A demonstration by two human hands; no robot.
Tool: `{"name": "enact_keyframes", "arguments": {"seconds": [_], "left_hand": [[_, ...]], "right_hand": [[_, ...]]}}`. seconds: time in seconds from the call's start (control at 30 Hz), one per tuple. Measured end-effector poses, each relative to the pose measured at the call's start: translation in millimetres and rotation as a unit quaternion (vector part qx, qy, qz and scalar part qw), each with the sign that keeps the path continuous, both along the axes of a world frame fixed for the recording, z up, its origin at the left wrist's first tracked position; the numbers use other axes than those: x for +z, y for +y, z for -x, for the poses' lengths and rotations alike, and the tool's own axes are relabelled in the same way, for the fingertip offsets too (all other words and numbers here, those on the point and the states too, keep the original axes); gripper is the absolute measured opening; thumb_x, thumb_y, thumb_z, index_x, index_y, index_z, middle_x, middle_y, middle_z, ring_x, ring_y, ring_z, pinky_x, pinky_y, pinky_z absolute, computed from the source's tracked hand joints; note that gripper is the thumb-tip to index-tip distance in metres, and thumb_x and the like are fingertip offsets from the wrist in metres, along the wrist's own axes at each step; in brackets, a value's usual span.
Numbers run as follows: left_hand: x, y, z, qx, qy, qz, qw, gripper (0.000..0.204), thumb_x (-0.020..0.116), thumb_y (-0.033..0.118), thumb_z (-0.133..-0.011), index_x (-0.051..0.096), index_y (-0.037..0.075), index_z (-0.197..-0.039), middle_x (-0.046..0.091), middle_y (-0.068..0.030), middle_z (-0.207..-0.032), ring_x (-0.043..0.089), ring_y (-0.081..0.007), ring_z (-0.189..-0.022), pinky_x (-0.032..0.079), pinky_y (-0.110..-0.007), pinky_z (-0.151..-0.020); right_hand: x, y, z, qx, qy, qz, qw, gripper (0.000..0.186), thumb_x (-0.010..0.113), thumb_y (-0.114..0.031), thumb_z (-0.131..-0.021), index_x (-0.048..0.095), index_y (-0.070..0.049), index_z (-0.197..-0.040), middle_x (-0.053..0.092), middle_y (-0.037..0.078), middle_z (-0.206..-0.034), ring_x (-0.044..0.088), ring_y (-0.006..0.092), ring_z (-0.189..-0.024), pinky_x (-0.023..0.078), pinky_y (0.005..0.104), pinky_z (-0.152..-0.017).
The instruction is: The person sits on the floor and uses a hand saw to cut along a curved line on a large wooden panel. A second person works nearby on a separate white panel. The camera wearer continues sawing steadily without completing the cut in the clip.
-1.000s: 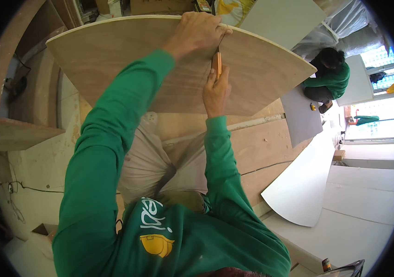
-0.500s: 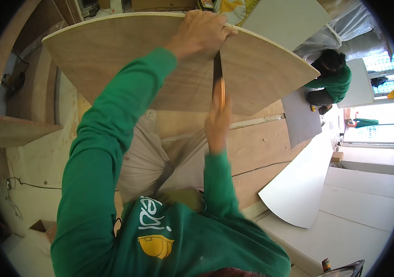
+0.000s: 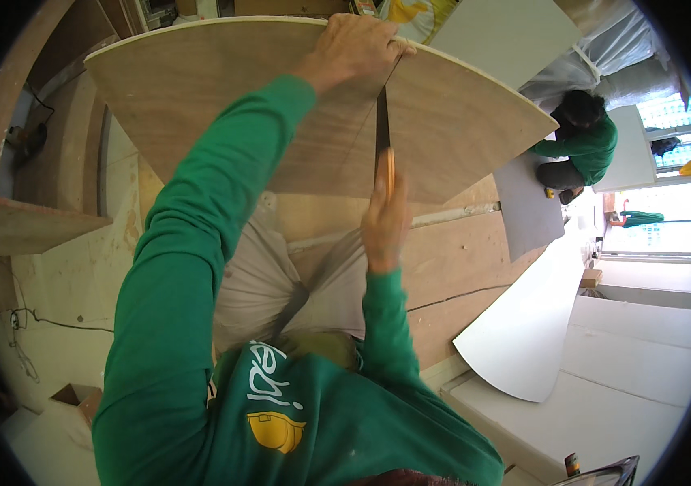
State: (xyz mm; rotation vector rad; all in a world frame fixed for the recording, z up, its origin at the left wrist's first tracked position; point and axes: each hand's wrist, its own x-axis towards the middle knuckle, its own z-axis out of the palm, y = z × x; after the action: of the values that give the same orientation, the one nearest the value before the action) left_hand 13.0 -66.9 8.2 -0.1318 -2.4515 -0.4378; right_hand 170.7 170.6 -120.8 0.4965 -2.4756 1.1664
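Holding a saw (image 3: pixel 382 121) by its orange handle (image 3: pixel 390 170), the R hand (image 3: pixel 386 231) was a bit blurred, grip clenched round it. The saw's dark blade ran up across the brown board (image 3: pixel 199 89), its far end nr the L hand (image 3: pixel 357 50); couldn't tell how deep it sat. L hand's grip was hooked over the board's pale far edge, approx. halfway along. Board was in front of the person's legs (image 3: pixel 252 279). Off to the R, a co-worker (image 3: pixel 592 146) in green crouched by a grey sheet (image 3: pixel 528 202), w/ a white panel (image 3: pixel 515 332) nearer.
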Motion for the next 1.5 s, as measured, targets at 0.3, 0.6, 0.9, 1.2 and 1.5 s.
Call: {"name": "enact_keyframes", "arguments": {"seconds": [0.3,0.6,0.9,1.2,1.5], "left_hand": [[0,9,-11,-0.007,-0.003,0.001,1.000,0.056,0.069,0.058,-0.103,0.076,0.004,-0.090,0.079,-0.0164,-0.081,0.078,-0.0386,-0.082,0.058,-0.054,-0.075],[-5,1,-5,-0.010,0.020,-0.004,1.000,0.059,0.069,0.061,-0.103,0.070,0.006,-0.084,0.077,-0.0146,-0.078,0.075,-0.0387,-0.076,0.055,-0.055,-0.070],[1,10,-10,-0.009,-0.014,0.004,1.000,0.056,0.068,0.059,-0.103,0.076,0.004,-0.091,0.079,-0.0167,-0.083,0.078,-0.0390,-0.083,0.058,-0.054,-0.077],[1,4,-12,-0.014,-0.011,-0.009,1.000,0.056,0.067,0.059,-0.103,0.077,0.005,-0.093,0.079,-0.0162,-0.084,0.078,-0.0397,-0.083,0.058,-0.055,-0.078],[2,10,-12,-0.010,-0.011,0.007,1.000,0.057,0.066,0.059,-0.104,0.077,0.004,-0.094,0.080,-0.0162,-0.085,0.078,-0.0395,-0.085,0.058,-0.055,-0.079]], "right_hand": [[20,12,-32,-0.010,-0.097,-0.005,0.995,0.039,0.059,-0.019,-0.114,0.056,-0.004,-0.150,0.072,0.031,-0.096,0.070,0.0533,-0.087,0.051,0.0580,-0.070],[11,2,-4,0.004,-0.027,-0.015,1.000,0.043,0.059,-0.025,-0.116,0.054,-0.005,-0.153,0.073,0.032,-0.097,0.071,0.0549,-0.086,0.052,0.0601,-0.068],[14,31,-48,0.013,-0.086,0.003,0.996,0.032,0.058,-0.022,-0.116,0.057,-0.003,-0.141,0.070,0.032,-0.097,0.068,0.0571,-0.083,0.051,0.0589,-0.068],[21,-6,-11,-0.012,-0.087,-0.027,0.996,0.034,0.057,-0.021,-0.117,0.059,0.000,-0.144,0.073,0.030,-0.112,0.072,0.0514,-0.103,0.054,0.0535,-0.083],[17,33,-53,-0.002,-0.097,-0.031,0.995,0.035,0.058,-0.019,-0.115,0.057,-0.004,-0.147,0.072,0.031,-0.094,0.070,0.0547,-0.087,0.053,0.0585,-0.069]]}}
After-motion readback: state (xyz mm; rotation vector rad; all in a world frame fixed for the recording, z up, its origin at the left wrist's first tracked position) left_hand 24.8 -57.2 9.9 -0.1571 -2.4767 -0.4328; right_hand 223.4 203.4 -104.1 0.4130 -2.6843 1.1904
